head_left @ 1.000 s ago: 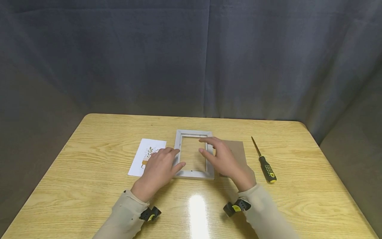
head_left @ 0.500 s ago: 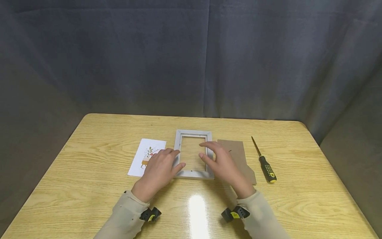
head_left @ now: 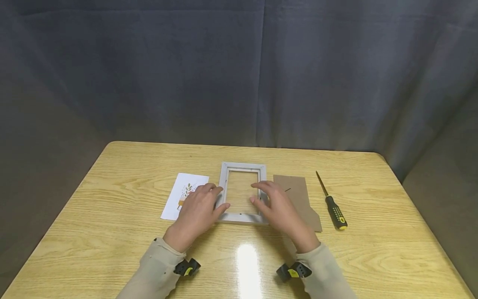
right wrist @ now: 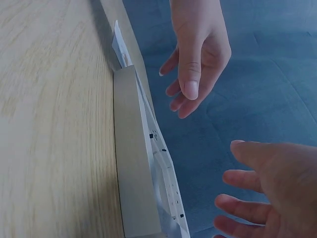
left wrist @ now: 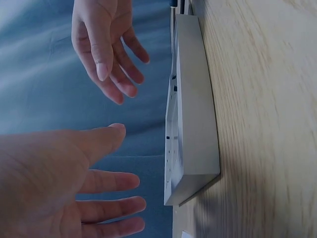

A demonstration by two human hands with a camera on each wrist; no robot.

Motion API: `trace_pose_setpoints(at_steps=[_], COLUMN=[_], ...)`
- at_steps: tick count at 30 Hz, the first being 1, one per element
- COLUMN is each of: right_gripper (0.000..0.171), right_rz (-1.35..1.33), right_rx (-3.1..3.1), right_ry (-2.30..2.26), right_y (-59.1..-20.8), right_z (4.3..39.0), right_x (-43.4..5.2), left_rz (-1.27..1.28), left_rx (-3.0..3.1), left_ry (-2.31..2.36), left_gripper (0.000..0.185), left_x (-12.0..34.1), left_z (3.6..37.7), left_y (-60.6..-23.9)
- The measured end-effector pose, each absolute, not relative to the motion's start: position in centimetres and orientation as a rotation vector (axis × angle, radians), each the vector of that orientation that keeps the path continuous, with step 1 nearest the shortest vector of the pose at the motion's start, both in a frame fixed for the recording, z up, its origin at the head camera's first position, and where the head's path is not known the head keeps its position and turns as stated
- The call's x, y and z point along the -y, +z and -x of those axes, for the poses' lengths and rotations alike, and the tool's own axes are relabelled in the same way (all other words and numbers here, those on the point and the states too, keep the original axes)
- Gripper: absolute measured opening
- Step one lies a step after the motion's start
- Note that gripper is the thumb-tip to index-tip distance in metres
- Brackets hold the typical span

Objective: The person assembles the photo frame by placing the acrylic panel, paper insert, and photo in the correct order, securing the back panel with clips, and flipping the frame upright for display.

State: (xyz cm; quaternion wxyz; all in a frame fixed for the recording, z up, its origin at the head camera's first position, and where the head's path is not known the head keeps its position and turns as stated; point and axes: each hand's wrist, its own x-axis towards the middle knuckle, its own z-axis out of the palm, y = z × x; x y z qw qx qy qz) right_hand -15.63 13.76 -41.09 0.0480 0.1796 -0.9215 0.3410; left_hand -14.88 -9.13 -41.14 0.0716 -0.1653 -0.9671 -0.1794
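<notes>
Hands (head_left: 239,209) hover just above frame (head_left: 242,166) edges.

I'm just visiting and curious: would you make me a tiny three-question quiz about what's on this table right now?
1. True or false: either hand grips the picture frame.
2. What lies farthest to the person's right: A) printed card, B) screwdriver, C) brown backing board?
3. What covers the wall behind the table?

Key:
1. False: left hand and right hand hover open above it.
2. B.
3. A grey curtain.
</notes>
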Motion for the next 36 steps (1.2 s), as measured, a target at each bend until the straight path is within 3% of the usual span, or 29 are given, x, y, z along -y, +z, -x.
trace_pose_setpoints(at_steps=[23, 36], right_gripper=[0.040, 0.038], right_rz=[-0.570, -0.555], right_rx=[2.825, 2.843], right_ry=[0.986, 0.995], right_y=[-41.5, -41.6], right_z=[15.3, 15.4], right_x=[-13.4, -13.3], left_rz=[0.417, 0.209], left_rx=[2.894, 3.018], left_ry=[-0.490, -0.469], left_gripper=[0.055, 0.063], left_x=[11.5, 13.5], left_z=[15.6, 16.1], left_y=[-40.9, -40.8])
